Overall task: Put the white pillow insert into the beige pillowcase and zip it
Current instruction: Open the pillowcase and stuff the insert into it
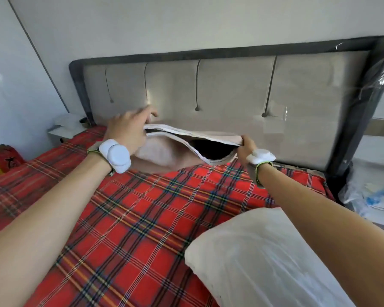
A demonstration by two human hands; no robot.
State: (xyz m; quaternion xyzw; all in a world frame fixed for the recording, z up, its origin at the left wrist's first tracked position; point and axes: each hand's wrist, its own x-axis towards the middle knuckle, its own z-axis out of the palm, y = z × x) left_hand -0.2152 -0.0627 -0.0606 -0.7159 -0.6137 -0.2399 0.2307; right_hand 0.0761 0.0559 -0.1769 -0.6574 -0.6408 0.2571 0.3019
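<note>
Ahead, close under the padded grey headboard [231, 89]: beige fabric pillowcase [164, 155], raised partly off the red tartan bedsheet [142, 218], long axis running left to right, mouth turned back toward the body. Stretched between both hands: left hand [129, 129] at the left end of the upper hem, fingers blurred but seemingly curled over the cloth; right hand [247, 145] pinching the right corner of the opening. Gaping dark toward the right half, white-edged lips lying closer together at the left.

Well apart from that mouth, low at the near right and beneath the right forearm: white plump pillow insert [275, 262], untouched, faintly glossy as if film-wrapped. Nearer the right hand than the left, so probably a right-hand release and reach back, with the left holding the hem up. Limp cloth, likely to sag shut once let go.
</note>
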